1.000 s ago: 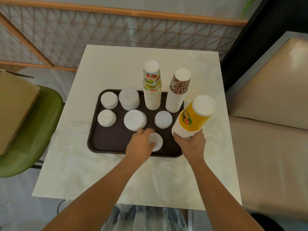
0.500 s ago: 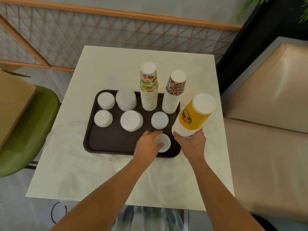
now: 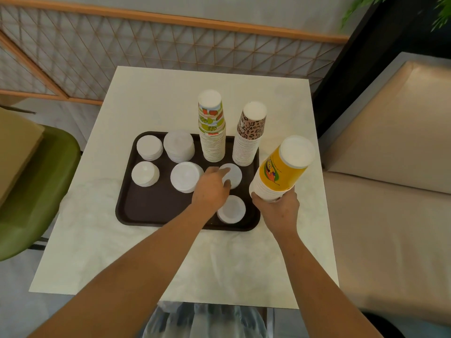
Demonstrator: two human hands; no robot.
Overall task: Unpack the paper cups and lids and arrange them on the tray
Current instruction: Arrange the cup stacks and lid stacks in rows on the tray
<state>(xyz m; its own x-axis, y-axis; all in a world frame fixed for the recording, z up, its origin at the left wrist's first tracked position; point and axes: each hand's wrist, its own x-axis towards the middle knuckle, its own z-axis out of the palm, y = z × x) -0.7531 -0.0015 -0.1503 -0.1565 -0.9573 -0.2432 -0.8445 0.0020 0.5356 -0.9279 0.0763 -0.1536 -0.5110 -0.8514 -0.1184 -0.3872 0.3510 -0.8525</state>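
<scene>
A dark brown tray [image 3: 151, 211] lies on the white table [image 3: 151, 93]. On it stand a fruit-print cup stack [image 3: 211, 128], a leopard-print cup stack [image 3: 249, 137] and several white lid stacks [image 3: 149, 147]. My left hand [image 3: 211, 189] grips the edge of the lid stack [image 3: 233, 175] in front of the cup stacks. Another lid stack [image 3: 231, 209] lies free at the tray's near right corner. My right hand [image 3: 277, 208] holds the base of a tilted yellow cup stack [image 3: 280, 169] just off the tray's right edge.
A green chair [image 3: 36, 191] with a cardboard box [image 3: 14, 152] stands at the left. A beige sofa [image 3: 390, 167] runs along the right. A lattice screen [image 3: 146, 45] stands behind the table. A plastic bag [image 3: 205, 320] hangs at the table's near edge.
My left hand let go of the lid stack at the tray's near right corner and moved forward to the lid stack behind it. The yellow cup stack stays in my right hand.
</scene>
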